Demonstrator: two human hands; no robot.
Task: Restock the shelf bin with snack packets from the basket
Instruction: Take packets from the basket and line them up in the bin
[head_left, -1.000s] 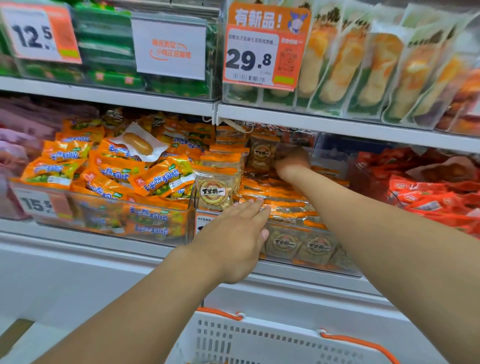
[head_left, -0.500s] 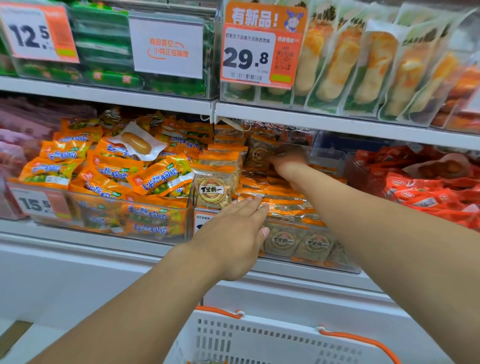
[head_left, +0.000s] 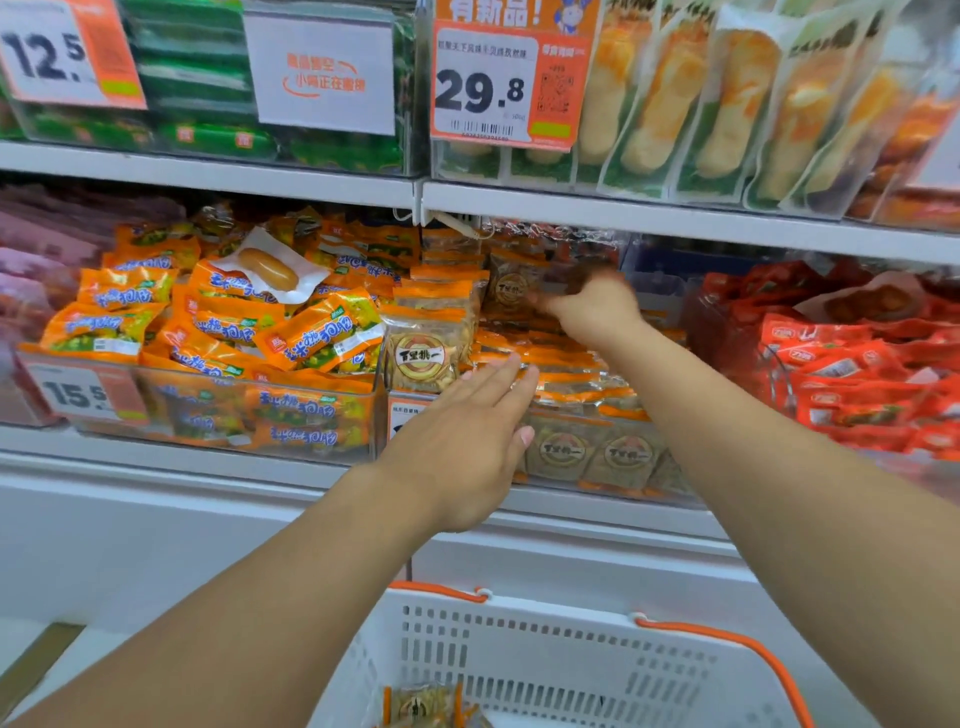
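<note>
The clear shelf bin (head_left: 613, 470) on the middle shelf holds several brown and orange snack packets (head_left: 563, 364) lying in rows. My left hand (head_left: 467, 441) rests flat on the bin's front, its straight fingers touching the front packets. My right hand (head_left: 597, 312) reaches deep into the bin and is blurred. Its fingers curl at the edge of an upright snack packet (head_left: 511, 288) at the back. Below stands the white basket (head_left: 545, 608) with orange handles. One more packet (head_left: 421, 706) shows inside it at the bottom edge.
An orange corn-sausage bin (head_left: 218, 415) stands to the left and a bin of red packets (head_left: 852, 374) to the right. The upper shelf (head_left: 623, 215) hangs low over the bin, with a 29.8 price tag (head_left: 498, 88) above it.
My right hand has shifted slightly at the back of the bin and the packet beside it has tilted. My left hand has stayed on the bin's front.
</note>
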